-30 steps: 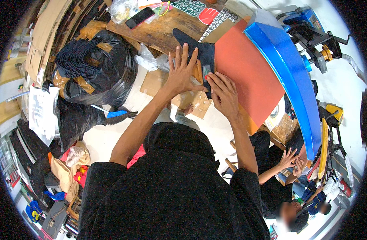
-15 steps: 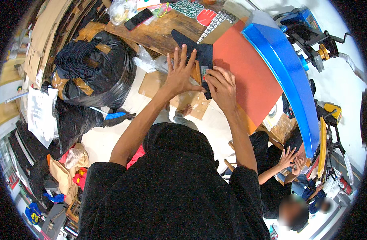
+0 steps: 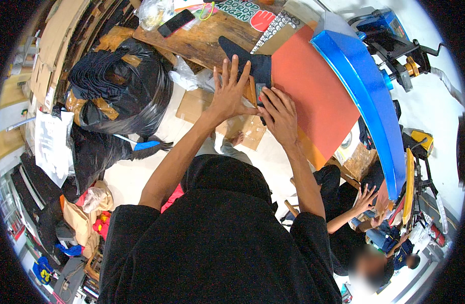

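A dark navy sock [image 3: 245, 53] lies along the left edge of an orange-red sheet [image 3: 313, 96], its toe towards the upper left. A small grey and red label [image 3: 260, 91] sits on the sock's lower part. My left hand [image 3: 230, 96] is open with fingers spread, hovering beside the sock, its thumb reaching the sock's lower edge. Over the label and that end of the sock, my right hand [image 3: 279, 111] lies with its fingers laid down, hiding part of both. The two thumbs are close together.
A wooden table [image 3: 207, 43] holds a phone [image 3: 176, 23]. Left of it stands a black plastic bag with stacked dark socks [image 3: 98, 73]. A blue press-like arm [image 3: 359, 86] curves along the right. At lower right another person's hand [image 3: 364, 198] is raised.
My right hand has come down from pinching to lying over the label and sock. My left hand has barely moved. The other person's hands have moved slightly apart.
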`<state>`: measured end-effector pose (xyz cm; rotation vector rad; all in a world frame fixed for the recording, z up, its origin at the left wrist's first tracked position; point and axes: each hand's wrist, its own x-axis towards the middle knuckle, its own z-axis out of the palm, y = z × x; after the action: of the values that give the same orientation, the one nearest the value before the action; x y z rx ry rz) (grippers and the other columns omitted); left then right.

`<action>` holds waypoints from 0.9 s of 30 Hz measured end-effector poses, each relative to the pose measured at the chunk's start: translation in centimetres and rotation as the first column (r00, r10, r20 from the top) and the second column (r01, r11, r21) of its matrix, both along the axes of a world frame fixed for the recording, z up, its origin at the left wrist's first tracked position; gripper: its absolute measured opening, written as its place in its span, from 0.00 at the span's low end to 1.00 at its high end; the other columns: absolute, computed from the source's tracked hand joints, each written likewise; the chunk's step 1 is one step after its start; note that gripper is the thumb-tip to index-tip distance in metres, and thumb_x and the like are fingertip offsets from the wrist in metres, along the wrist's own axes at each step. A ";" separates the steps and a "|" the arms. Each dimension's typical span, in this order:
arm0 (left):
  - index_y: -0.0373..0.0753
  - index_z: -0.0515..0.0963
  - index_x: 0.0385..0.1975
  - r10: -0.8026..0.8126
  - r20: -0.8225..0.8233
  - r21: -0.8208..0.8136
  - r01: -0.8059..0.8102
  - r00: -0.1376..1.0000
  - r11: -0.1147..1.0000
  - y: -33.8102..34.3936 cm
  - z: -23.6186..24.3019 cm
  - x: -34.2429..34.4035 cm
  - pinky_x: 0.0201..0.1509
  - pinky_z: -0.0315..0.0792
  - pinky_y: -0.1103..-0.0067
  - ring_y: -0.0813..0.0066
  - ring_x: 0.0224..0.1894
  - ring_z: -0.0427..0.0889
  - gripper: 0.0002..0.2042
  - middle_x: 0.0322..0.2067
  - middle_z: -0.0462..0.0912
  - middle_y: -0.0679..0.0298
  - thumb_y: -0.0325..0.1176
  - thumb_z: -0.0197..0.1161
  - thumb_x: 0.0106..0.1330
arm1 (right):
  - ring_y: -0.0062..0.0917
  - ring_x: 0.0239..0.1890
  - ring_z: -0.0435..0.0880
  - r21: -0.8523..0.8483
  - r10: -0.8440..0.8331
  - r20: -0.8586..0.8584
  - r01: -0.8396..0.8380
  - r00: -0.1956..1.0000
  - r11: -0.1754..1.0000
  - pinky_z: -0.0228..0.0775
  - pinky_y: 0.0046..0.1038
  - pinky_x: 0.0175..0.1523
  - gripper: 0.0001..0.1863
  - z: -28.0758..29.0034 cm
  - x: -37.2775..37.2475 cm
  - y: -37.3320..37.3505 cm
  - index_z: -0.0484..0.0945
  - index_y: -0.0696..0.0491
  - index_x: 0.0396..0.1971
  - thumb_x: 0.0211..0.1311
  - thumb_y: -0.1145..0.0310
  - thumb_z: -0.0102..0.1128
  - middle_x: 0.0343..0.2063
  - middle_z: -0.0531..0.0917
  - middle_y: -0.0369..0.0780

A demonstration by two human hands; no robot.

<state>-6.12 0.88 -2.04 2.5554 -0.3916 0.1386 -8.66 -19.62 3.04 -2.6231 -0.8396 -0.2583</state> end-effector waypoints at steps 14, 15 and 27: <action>0.39 0.44 0.76 0.009 0.010 0.001 -0.009 1.000 1.000 -0.1 0.2 -0.1 0.71 0.26 0.37 0.32 0.76 0.28 0.72 0.75 0.32 0.38 0.76 0.72 0.33 | 0.32 0.61 0.75 0.054 0.025 0.034 -0.027 0.999 0.998 0.65 0.39 0.62 0.14 0.4 0.9 0.0 0.84 0.52 0.48 0.63 0.67 0.64 0.56 0.81 0.35; 0.39 0.44 0.76 0.008 0.008 -0.004 -0.008 1.000 1.000 -0.2 0.2 -0.1 0.71 0.27 0.37 0.32 0.76 0.28 0.72 0.75 0.32 0.38 0.76 0.72 0.32 | 0.33 0.61 0.75 0.071 0.022 0.046 -0.025 0.999 0.997 0.64 0.40 0.62 0.14 0.4 1.1 0.1 0.84 0.51 0.47 0.62 0.66 0.64 0.56 0.80 0.35; 0.42 0.44 0.77 0.033 0.029 -0.020 -0.032 0.999 0.999 0.0 0.0 -0.1 0.71 0.28 0.37 0.32 0.76 0.31 0.73 0.75 0.34 0.39 0.74 0.74 0.29 | 0.38 0.52 0.83 0.407 -0.155 0.032 0.129 0.987 0.904 0.75 0.36 0.57 0.14 10.4 -2.7 0.9 0.85 0.60 0.44 0.57 0.80 0.64 0.51 0.82 0.49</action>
<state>-6.24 0.83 -2.01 2.5437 -0.3585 0.1913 -11.36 -18.77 13.49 -2.2934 -0.5413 -0.5011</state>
